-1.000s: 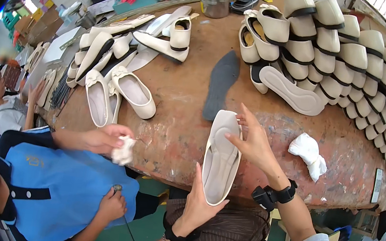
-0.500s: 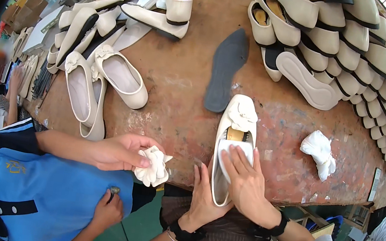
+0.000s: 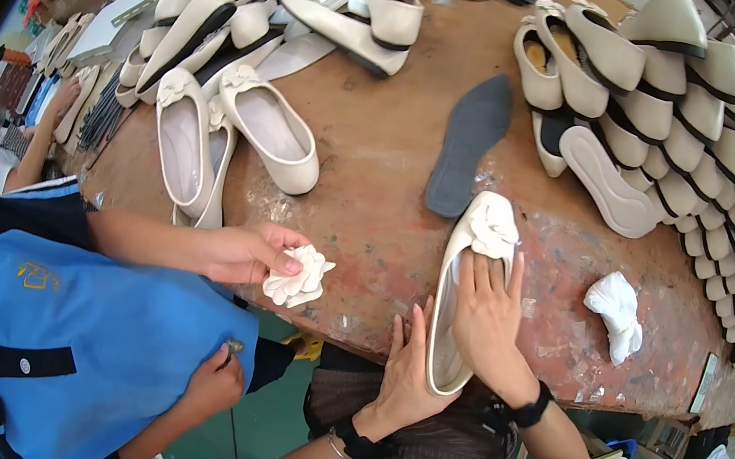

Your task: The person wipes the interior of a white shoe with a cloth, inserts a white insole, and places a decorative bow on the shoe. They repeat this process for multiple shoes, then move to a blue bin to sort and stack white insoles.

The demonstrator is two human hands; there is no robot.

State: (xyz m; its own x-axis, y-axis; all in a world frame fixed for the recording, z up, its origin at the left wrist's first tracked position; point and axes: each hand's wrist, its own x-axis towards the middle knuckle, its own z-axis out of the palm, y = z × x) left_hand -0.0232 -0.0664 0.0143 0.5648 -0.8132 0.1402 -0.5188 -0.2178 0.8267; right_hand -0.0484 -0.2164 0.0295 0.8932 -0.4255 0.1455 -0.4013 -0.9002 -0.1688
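A cream ballet flat (image 3: 447,290) with a flower on its toe points away from me at the table's front edge. My left hand (image 3: 406,380) cups its heel and left side from below, fingers up along the side. Inside the shoe lies my right hand (image 3: 486,320), fingers stretched toward the toe and their tips hidden under the upper. One finger of it rests along the outer right side. The pale insole under that hand is mostly covered. Just beyond the toe lies a dark grey sole-shaped piece (image 3: 472,145).
Finished-looking flats (image 3: 274,123) and a pile of shoes sit at left. Stacked cream shoes (image 3: 693,118) rise at right beside a pale insole (image 3: 608,181). A crumpled white cloth (image 3: 615,317) lies right of my hands. At left, a co-worker's hand (image 3: 253,255) holds a white flower-shaped piece (image 3: 299,276).
My right hand has slid forward into the shoe, so its fingertips went under the upper, and the white insole no longer shows. The whole view has shifted, with the table appearing further right.
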